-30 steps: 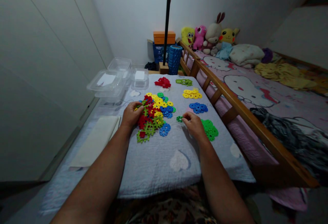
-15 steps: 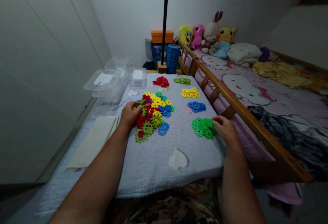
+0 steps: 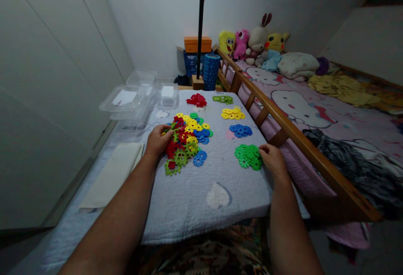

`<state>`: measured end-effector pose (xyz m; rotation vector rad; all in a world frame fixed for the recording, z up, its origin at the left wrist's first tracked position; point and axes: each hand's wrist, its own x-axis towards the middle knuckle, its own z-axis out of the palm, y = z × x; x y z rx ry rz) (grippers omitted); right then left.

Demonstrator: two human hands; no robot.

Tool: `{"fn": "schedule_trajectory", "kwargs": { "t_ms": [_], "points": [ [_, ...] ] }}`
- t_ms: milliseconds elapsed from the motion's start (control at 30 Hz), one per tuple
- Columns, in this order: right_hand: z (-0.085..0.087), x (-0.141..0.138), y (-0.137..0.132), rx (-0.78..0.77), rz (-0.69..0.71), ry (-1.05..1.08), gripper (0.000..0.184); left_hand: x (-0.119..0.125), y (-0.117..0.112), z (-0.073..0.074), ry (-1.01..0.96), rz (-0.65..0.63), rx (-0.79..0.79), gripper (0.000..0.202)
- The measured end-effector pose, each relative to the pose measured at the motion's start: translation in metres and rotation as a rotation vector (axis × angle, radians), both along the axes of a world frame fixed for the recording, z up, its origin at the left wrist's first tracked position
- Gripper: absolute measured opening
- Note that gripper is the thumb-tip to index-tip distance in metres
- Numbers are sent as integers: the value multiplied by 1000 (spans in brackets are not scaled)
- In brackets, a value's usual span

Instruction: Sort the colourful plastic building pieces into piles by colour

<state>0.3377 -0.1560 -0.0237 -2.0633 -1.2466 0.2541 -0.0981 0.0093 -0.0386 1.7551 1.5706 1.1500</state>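
Observation:
A mixed heap of red, yellow, blue and green plastic pieces lies on a pale quilted mat. My left hand rests on the heap's left edge, fingers curled round a piece there. My right hand sits at the right side of a pile of dark green pieces, fingers bent and touching it; I cannot make out anything held. Sorted piles lie beyond: blue, yellow, light green and red.
Clear plastic tubs stand at the mat's far left. A folded white cloth lies left of my arm. A wooden bed rail runs along the right, with plush toys on the bed. A black pole rises behind.
My right hand went from the heap's right edge, where it pinched a green piece, across to the dark green pile and let it go there. My left hand stayed on the heap.

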Motion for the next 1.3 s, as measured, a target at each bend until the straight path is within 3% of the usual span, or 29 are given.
{"fn": "schedule_trajectory", "kwargs": {
  "t_ms": [133, 233, 500, 667, 833, 1133, 1300],
  "points": [
    [7, -9, 7, 27, -2, -79, 25, 0, 0, 0, 9, -1, 9, 31],
    [18, -33, 19, 59, 60, -103, 23, 0, 0, 0, -5, -3, 3, 30],
    [30, -145, 49, -29, 627, -107, 16, 0, -1, 0, -40, 0, -9, 31],
    [19, -185, 49, -117, 698, -267, 30, 0, 0, -1, -35, -6, 5, 28],
    [7, -189, 48, -167, 674, -271, 25, 0, 0, -1, -36, -11, 8, 29],
    [9, -177, 56, -169, 684, 123, 16, 0, -1, 0, -51, -10, -6, 31],
    [14, -174, 60, -135, 702, 73, 11, 0, -1, 0, -56, -8, -6, 31]
  ]
}}
